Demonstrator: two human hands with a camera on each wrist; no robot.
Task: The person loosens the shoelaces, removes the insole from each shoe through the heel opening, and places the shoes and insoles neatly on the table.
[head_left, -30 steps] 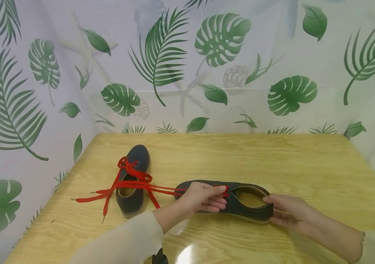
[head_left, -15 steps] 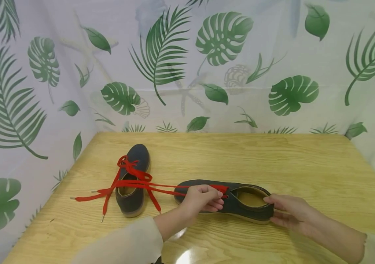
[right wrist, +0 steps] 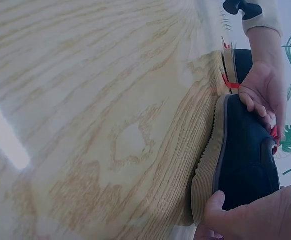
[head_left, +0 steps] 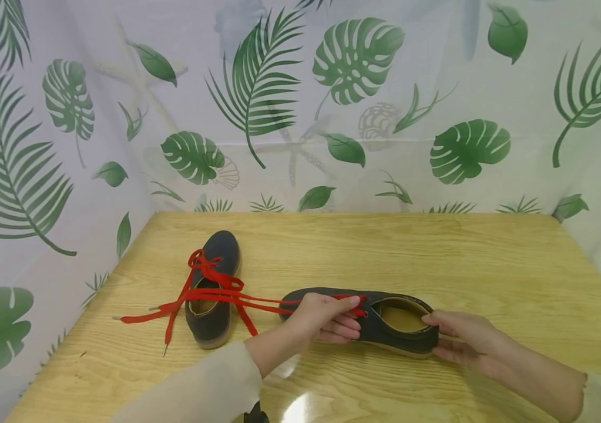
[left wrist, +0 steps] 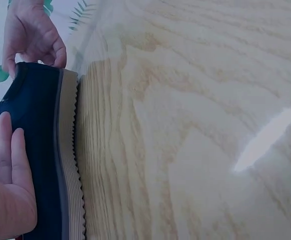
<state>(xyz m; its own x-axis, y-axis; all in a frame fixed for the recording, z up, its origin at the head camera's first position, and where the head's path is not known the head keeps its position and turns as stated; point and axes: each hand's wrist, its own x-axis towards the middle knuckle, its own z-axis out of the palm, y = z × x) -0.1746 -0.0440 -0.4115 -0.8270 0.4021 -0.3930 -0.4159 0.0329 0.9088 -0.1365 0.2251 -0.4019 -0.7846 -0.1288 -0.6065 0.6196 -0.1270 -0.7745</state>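
A dark navy shoe (head_left: 379, 335) lies sole down across the table, toe left and heel right. Its red shoelace (head_left: 263, 307) runs from the eyelets over the toe toward the left. My left hand (head_left: 321, 317) is over the front of this shoe, thumb and forefinger pinching the lace near the top eyelets. In the left wrist view, the other fingers (left wrist: 19, 155) lie against the shoe's side. My right hand (head_left: 464, 335) grips the heel, with the thumb at the collar; in the right wrist view fingertips press by the sole (right wrist: 205, 185).
A second navy shoe (head_left: 228, 258) stands to the left, toe away from me, its red lace tied in a bow. Loose lace ends (head_left: 141, 319) cross over its opening. The wooden table (head_left: 517, 264) meets a leaf-patterned cloth (head_left: 289, 117) at the back.
My left hand drew the lace slightly left and up, then came back to the top eyelets with its fingers more extended. The right hand keeps holding the heel; both shoes stay in place.
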